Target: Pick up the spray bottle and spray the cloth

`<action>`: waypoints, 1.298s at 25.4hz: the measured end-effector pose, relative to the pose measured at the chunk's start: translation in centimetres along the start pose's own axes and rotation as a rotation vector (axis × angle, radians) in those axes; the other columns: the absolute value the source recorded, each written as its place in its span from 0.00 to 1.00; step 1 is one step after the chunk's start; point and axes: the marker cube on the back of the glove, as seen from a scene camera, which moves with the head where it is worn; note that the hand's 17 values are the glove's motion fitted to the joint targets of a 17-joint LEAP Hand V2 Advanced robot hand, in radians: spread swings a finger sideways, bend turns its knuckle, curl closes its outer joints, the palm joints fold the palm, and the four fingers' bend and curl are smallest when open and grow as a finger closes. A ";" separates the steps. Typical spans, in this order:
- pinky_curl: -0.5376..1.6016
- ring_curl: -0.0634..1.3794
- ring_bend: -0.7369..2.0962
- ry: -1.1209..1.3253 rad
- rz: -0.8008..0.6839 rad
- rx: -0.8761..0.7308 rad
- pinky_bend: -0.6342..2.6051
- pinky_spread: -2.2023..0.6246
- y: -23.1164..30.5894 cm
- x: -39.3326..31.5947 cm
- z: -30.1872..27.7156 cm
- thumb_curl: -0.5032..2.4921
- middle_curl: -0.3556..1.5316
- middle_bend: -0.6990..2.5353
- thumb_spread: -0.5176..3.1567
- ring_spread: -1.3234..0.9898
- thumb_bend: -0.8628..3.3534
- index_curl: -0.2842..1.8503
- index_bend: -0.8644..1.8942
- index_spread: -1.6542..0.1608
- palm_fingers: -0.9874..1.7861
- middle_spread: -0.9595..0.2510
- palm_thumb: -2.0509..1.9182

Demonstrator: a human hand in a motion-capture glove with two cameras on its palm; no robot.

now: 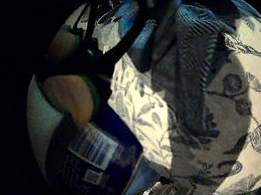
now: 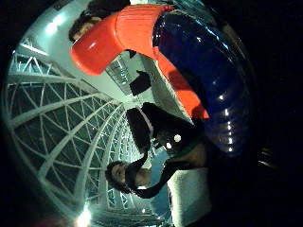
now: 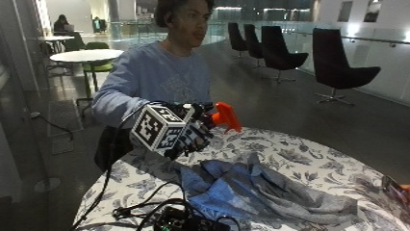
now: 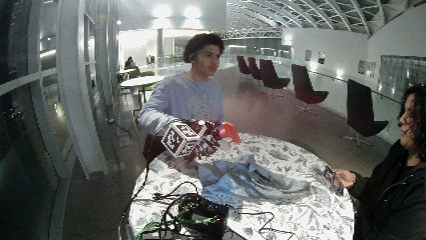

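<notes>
My hand (image 3: 192, 132) is wrapped round the bottle (image 3: 224, 115), up above the table (image 3: 301, 154). It looks smooth and slippery, so I grip the neck. The soft cloth (image 3: 256, 190) lies below.

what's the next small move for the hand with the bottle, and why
Probably tip the nozzle down toward the cloth and squeeze the trigger. The gloved right hand already holds the spray bottle lifted above the table, but its orange head points outward over the table, not down at the cloth below it.
</notes>
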 end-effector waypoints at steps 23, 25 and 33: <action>0.41 0.33 0.42 -0.253 -0.801 -0.040 0.25 0.84 -9.1 -10.8 24.6 0.26 0.44 0.30 0.42 0.56 0.20 0.28 0.37 0.77 0.69 0.73 0.64; 0.41 0.33 0.41 -0.225 -0.783 -0.060 0.25 0.84 -10.3 -10.5 27.0 0.27 0.44 0.30 0.42 0.56 0.20 0.28 0.37 0.77 0.69 0.72 0.64; 0.40 0.32 0.40 -0.142 -0.745 -0.118 0.24 0.84 -12.3 -8.6 31.8 0.27 0.44 0.30 0.41 0.56 0.20 0.29 0.37 0.76 0.67 0.72 0.66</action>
